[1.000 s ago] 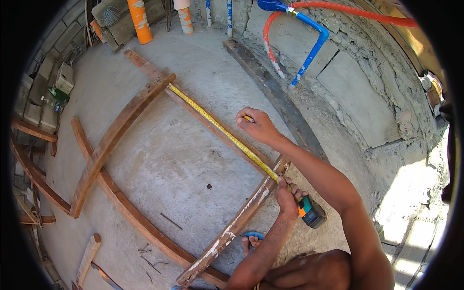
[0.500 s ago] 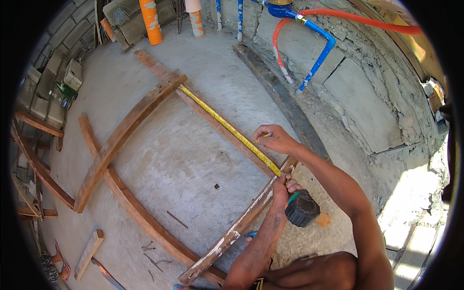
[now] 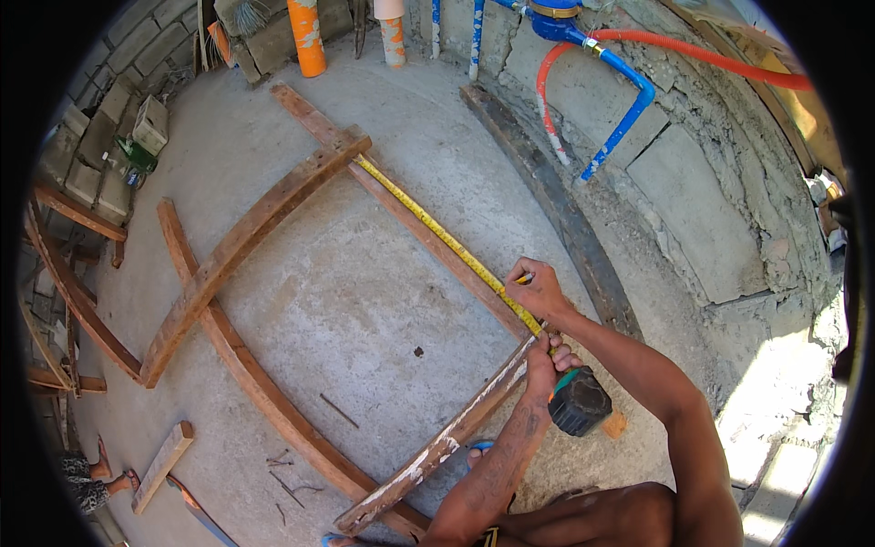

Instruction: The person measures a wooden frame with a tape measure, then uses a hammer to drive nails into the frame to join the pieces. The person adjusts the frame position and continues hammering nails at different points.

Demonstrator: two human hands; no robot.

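A yellow tape measure blade (image 3: pixel 437 232) stretches along a wooden bar of a frame lying on the floor. Its far end reaches the crossing beam (image 3: pixel 251 232). My left hand (image 3: pixel 552 352) is closed on the tape measure at the near corner, with the dark case (image 3: pixel 581 401) hanging beside the fingers. Just beyond it, my right hand (image 3: pixel 540 292) pinches a pencil (image 3: pixel 525 279) over the blade. Whether the pencil's tip touches is too small to tell. Under my left forearm runs a beam (image 3: pixel 447 445) with flaking white paint.
A long curved-looking timber (image 3: pixel 301 428) forms the frame's left side. A dark beam (image 3: pixel 556 210) lies by the block wall, near blue pipe (image 3: pixel 629 109) and a red hose (image 3: pixel 702 56). At the lower left are a short wood block (image 3: pixel 166 465), a handsaw-like blade (image 3: pixel 205 515) and another person's feet (image 3: pixel 118 479).
My right hand with the pencil has moved down along the tape, closer to my left hand. The left hand keeps its hold at the corner. The whole view has shifted slightly.
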